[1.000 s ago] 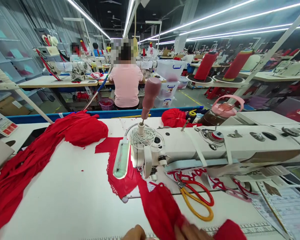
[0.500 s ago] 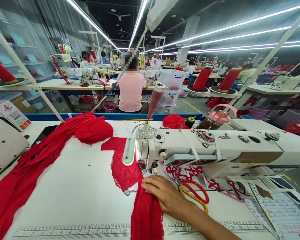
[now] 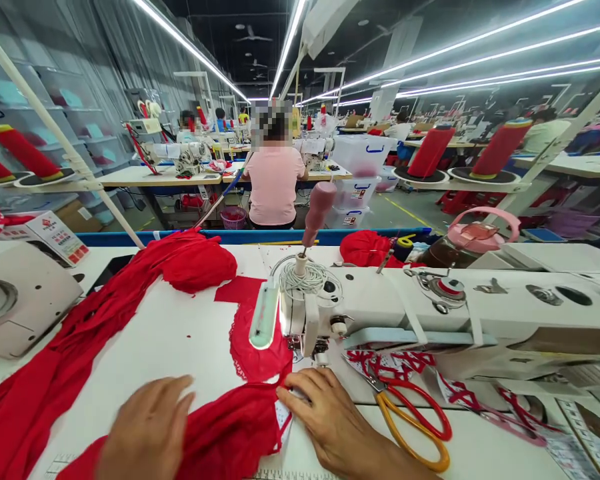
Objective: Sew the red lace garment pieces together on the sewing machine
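My right hand (image 3: 325, 417) is at the front of the white sewing machine (image 3: 310, 307), its fingers closed on the edge of a red fabric piece (image 3: 230, 427). A small dark object shows under these fingers, too hidden to name. A white printed strip with red edging (image 3: 283, 420) hangs at the fabric's edge by the fingertips. My left hand (image 3: 147, 427), blurred, is over the left part of this fabric with its fingers stretched out. A red lace-edged cup piece (image 3: 260, 347) lies flat beside the needle area, partly behind the lit lamp (image 3: 263, 317).
Scissors with red and orange handles (image 3: 415, 413) lie right of my right hand. A long heap of red fabric (image 3: 105, 320) runs along the table's left side. Red thread cones (image 3: 433, 152) stand behind the machine. A co-worker in pink (image 3: 275, 183) sits ahead, back turned.
My left hand has come into view at the lower left. The red fabric, which hung straight toward me, now sweeps leftward, uncovering the printed strip. My right hand remains near the needle. The view has shifted slightly.
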Demonstrator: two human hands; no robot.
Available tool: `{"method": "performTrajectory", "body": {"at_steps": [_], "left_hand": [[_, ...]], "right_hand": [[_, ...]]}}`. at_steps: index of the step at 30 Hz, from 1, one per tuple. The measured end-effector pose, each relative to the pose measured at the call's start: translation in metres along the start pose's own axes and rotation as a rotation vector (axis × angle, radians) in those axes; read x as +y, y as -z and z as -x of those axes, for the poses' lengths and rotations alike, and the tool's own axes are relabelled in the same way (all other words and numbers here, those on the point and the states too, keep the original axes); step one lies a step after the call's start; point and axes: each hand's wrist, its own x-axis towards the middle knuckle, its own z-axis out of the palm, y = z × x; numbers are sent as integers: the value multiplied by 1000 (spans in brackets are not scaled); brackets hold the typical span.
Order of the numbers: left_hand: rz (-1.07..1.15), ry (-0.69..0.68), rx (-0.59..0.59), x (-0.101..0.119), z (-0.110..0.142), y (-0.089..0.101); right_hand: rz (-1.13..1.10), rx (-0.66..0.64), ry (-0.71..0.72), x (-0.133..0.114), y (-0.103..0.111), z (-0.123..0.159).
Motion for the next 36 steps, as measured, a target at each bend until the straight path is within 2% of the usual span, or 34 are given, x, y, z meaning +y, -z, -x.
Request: {"method": "performTrajectory", "body": {"at_steps": [1, 3, 5, 7, 9, 11, 13, 16, 18, 21, 24, 29, 36], "left_hand": [[76, -58, -19, 8, -13, -13], [263, -118, -163, 26, -33, -41], [342, -79, -335, 38, -42, -64], [363, -41, -473, 37, -45, -77], [378, -42, -545, 30, -48, -81], [377, -69, -525, 25, -53, -79], [340, -130, -427, 30, -59, -78], [238, -312, -269, 53, -60, -83], [165, -402, -219, 68, -54, -88], [137, -412, -212, 74, -41, -92], [172, -426, -203, 64, -32, -88], [186, -496, -168, 57, -27, -83], [191, -452, -185, 58, -24, -90]], "right_hand": [[-1, 9, 0, 1, -1, 1], [-1, 16, -4, 3, -2, 3], [5, 12, -14, 5, -2, 5], [15, 2, -31, 6, 0, 6], [25, -14, -40, 6, 1, 6], [36, -28, -46, 7, 1, 6], [41, -45, -47, 7, 0, 6], [35, -59, -49, 10, -3, 7], [27, -53, -37, 11, -5, 8], [9, -2, 25, 14, -5, 11], [-45, 86, 57, 15, -3, 13], [-61, 268, -67, 16, -5, 12], [32, 283, -85, 15, -9, 9]]}}
